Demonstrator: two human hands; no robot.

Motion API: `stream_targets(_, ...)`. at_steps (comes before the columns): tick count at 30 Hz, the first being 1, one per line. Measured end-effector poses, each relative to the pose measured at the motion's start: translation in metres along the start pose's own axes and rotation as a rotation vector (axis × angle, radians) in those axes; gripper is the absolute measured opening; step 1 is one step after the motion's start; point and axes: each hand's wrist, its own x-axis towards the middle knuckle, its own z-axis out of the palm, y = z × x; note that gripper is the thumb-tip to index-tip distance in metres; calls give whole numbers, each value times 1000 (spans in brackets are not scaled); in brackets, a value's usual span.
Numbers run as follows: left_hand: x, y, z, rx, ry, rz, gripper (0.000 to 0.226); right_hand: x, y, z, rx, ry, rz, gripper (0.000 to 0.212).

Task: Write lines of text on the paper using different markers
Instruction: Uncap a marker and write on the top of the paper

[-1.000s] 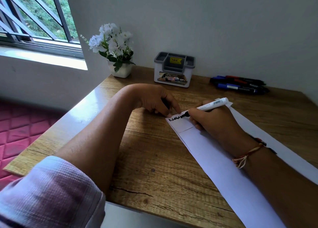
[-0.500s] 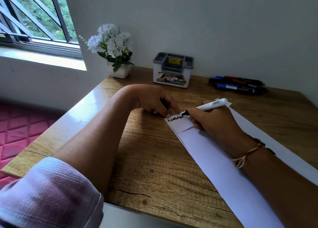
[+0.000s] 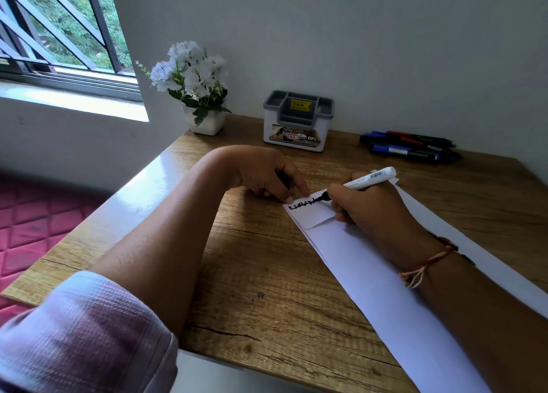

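I'm reading 49.00 on the yellow price sticker atop the grey-rimmed white plastic desk organiser. Its front label shows 42 and OPE. The black marker scrawl on the long white paper strip is illegible.

The tabletop is rough-grained wood with fine cracks, glossy where window light strikes its left edge. The paper is white, matt and smooth, creased at a fold. The marker has a shiny white plastic barrel. The organizer is smooth grey-and-white plastic. The sleeve is ribbed knit cloth, and the bracelet is twisted thread.
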Motion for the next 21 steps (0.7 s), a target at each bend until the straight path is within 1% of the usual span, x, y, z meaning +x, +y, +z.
stream_targets(6,1,-1,1,-3,-2,6,35,2,2,0,-3,15,18,25)
stream_targets(9,1,0,1,9,7,5,34,4,2,-1,-5,-4,6,20)
stream_targets(13,0,2,1,19,-4,-1,33,6,2,-1,7,-20,24,21)
stream_targets(16,-1,3,1,24,-2,-5,32,6,3,1,-30,-20,-9,18)
stream_targets(19,-1,4,1,24,3,-1,33,8,5,-1,-62,36,12,23)
stream_targets(21,-2,4,1,1,8,-6,33,9,6,-1,-49,40,34,26)
